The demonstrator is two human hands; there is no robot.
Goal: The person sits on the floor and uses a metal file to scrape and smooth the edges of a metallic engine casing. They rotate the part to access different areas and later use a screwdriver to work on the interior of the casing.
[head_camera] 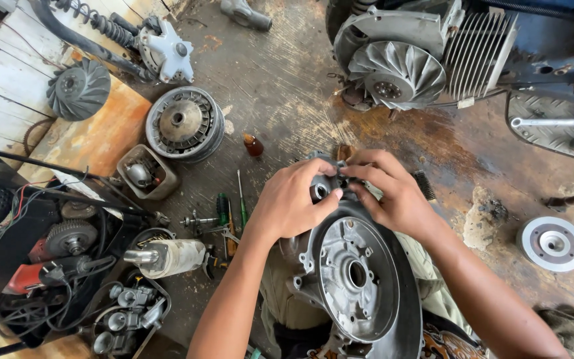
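Item: my left hand (291, 199) and right hand (393, 193) both pinch the grey cast-metal engine casing's (357, 279) top; loosened, it may slide off my lap.

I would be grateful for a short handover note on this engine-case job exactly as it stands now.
Left hand: gripping the top end of the grey engine case, thumb by a round opening.
Right hand: on the same top end, fingers curled over a small dark part; what it is cannot be told.
The case rests on the person's lap, open face up, with its central bearing hole visible.
Screwdrivers lie on the floor to the left, a silver disc to the right, a finned fan engine ahead.
Done and left: not clear from this view.
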